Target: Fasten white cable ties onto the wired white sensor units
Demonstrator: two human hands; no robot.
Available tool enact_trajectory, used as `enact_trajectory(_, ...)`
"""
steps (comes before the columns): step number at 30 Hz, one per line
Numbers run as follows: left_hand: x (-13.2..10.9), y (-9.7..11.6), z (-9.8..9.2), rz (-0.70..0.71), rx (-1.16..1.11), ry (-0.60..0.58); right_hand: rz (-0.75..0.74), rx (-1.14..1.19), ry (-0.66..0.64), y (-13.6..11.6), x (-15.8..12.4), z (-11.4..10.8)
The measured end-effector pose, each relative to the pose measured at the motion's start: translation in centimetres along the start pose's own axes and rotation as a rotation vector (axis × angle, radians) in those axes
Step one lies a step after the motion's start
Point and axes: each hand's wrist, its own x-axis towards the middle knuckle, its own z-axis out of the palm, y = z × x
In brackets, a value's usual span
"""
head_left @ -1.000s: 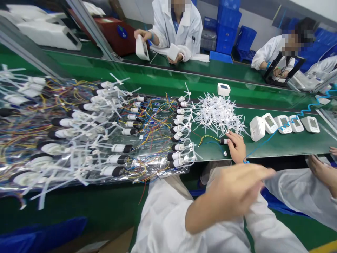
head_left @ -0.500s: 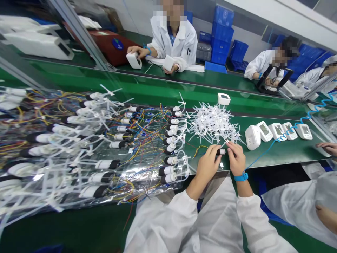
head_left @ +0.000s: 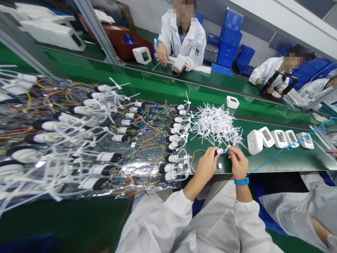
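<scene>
My left hand [head_left: 206, 164] is closed around a small black-and-white cylindrical pump motor [head_left: 219, 151], its white end pointing right. Yellow wires [head_left: 197, 153] trail leftward from behind that hand. Fingertips of my right hand [head_left: 239, 164] pinch a small white branched tube fitting [head_left: 228, 149] close to the motor's white end; whether the two touch I cannot tell. Just beyond both hands lies a heap of white branched tube fittings [head_left: 216, 121]. A small white piece [head_left: 219, 166] rests on the green bench [head_left: 265, 160] below the motor.
Leftward, many wired motors with tubes lie in rows on clear plastic [head_left: 147, 165]. White monitors with screens [head_left: 280, 139] stand to the right, near a blue coiled cord [head_left: 313, 130]. Another monitor [head_left: 233, 102] sits beyond the heap. Co-workers in white coats [head_left: 181, 38] work across the bench.
My right hand has drawn slightly away from my left, and more of the fitting shows between them. The co-worker opposite has set one white monitor down and moved that hand to another.
</scene>
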Motion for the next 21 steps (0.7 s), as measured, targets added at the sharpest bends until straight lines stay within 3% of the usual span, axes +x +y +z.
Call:
enact_trajectory(8,-0.1,-0.2,-0.4,0.049,-0.101,0.049,0.01,0.025,-0.067,0.2,-0.1,0.3)
enact_trajectory(21,-0.2,0.7,-1.2,0.006,-0.244,0.038,0.156,0.169,0.1,0.5,-0.4,-0.5)
